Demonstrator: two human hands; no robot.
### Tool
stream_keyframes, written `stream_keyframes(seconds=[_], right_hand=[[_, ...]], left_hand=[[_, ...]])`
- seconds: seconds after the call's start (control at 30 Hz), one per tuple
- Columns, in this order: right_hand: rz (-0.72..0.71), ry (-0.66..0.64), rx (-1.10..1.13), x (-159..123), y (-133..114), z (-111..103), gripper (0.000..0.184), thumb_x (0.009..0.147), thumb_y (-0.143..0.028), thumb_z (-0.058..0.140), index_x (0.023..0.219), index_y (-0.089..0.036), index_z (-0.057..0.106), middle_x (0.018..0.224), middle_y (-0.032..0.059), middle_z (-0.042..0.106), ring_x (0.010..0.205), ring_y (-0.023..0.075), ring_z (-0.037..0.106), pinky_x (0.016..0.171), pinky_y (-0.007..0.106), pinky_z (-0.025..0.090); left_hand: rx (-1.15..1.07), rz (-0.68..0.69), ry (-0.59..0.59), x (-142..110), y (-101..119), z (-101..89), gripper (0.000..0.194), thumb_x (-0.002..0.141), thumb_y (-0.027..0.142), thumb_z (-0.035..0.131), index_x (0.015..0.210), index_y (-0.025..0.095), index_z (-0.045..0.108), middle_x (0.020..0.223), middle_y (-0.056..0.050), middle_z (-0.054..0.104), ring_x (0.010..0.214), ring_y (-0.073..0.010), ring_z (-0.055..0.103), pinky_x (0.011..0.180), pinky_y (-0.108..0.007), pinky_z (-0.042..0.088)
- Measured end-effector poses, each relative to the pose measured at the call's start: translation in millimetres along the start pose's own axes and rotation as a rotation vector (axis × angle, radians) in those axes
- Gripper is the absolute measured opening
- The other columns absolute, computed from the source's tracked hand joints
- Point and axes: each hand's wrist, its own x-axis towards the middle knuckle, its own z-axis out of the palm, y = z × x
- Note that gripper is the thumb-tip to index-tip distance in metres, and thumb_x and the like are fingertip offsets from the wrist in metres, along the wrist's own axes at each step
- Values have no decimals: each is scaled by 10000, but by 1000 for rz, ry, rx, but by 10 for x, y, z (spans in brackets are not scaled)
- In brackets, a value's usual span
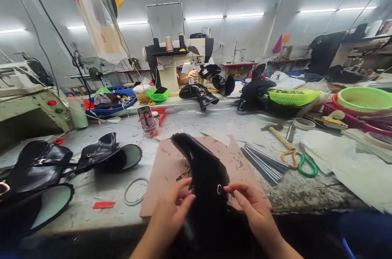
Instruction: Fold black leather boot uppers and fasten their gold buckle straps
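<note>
A black leather boot upper (202, 157) lies over a pink cutting board (162, 157), its narrow end pointing away to the upper left. At its left edge is my left hand (171, 206), thumb and fingers curled in against the leather. My right hand (254, 206) pinches near a small gold buckle (219, 189) on the boot's right side, at what looks like a short black strap. Part of a strap or trim shows left of the boot, above my left fingers. The lower part of the boot merges into dark shadow.
More black boot uppers (104, 153) lie at left, near a ring (136, 191) and red strip (104, 205). Grey strips (265, 163), scissors (307, 165) and a hammer (281, 137) lie at right. Behind stand a phone (146, 118) and a sewing machine (171, 65), where another person's hand (192, 74) shows.
</note>
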Motion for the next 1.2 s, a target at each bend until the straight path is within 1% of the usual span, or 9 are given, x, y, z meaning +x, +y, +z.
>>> stream_keyframes(seconds=[0.1, 0.2, 0.33, 0.47, 0.7, 0.83, 1.0, 1.1, 1.2], right_hand=[[-91, -184, -198, -116, 43, -142, 170, 825, -299, 480, 819, -217, 629, 859, 66, 665, 844, 209, 630, 770, 326, 513], [-65, -321, -428, -240, 38, -233, 122, 783, -287, 525, 766, -220, 626, 963, 80, 639, 922, 224, 612, 803, 328, 503], [28, -268, -679, -365, 125, -319, 78, 737, -285, 568, 759, -218, 601, 965, 83, 640, 894, 233, 620, 759, 329, 520], [38, -199, -712, -418, 282, -366, 307, 731, -228, 507, 1024, -197, 592, 989, 103, 671, 902, 263, 633, 790, 394, 511], [297, -267, -371, -287, 64, -363, 242, 790, -375, 481, 805, -179, 623, 748, 51, 673, 708, 219, 625, 668, 332, 503], [406, -217, -213, -213, -2, -392, 279, 735, -441, 565, 806, -174, 612, 663, 20, 629, 655, 192, 591, 614, 308, 473], [611, -91, 341, -211, 91, -559, 236, 715, -390, 617, 849, -206, 555, 523, -36, 595, 461, 111, 532, 480, 216, 392], [638, -88, 569, -209, 128, -660, 164, 672, -356, 572, 732, -205, 583, 703, 51, 696, 606, 176, 638, 581, 289, 459], [534, -120, 659, -160, 97, -684, 256, 585, -296, 562, 819, -238, 649, 868, 72, 720, 756, 225, 668, 718, 371, 478]], left_hand=[[108, -61, 187, 68, -245, -181, 330, 792, 362, 420, 997, 191, 613, 1025, -85, 661, 893, -227, 626, 776, -357, 503], [241, -25, 119, 136, -375, -217, 340, 766, 334, 451, 1028, 193, 615, 1047, -79, 653, 977, -246, 583, 869, -393, 442], [164, -133, 108, 253, -351, -46, 396, 795, 376, 445, 1117, 173, 555, 850, -62, 661, 812, -241, 608, 742, -365, 449], [-67, -234, 170, 378, -327, 118, 460, 740, 240, 504, 1192, 164, 464, 758, -11, 621, 690, -191, 601, 668, -304, 433], [-779, -513, 113, 346, -221, 178, 559, 589, 158, 701, 1104, 188, 487, 897, -32, 591, 548, -77, 530, 399, -155, 305], [-1172, -604, 109, 270, -89, 275, 500, 493, 91, 756, 945, 152, 553, 702, 12, 590, 494, -45, 509, 392, -110, 307], [-1096, -495, 544, 248, -129, 312, 369, 492, 214, 755, 777, 165, 526, 512, 105, 452, 345, -18, 359, 342, -134, 274], [-972, -466, 573, 215, -163, 273, 408, 479, 277, 760, 817, 157, 568, 461, 118, 387, 345, -42, 357, 353, -160, 298], [-760, -250, 550, 161, -129, 252, 318, 518, 299, 734, 752, 169, 561, 643, 28, 570, 536, -96, 520, 504, -197, 428]])
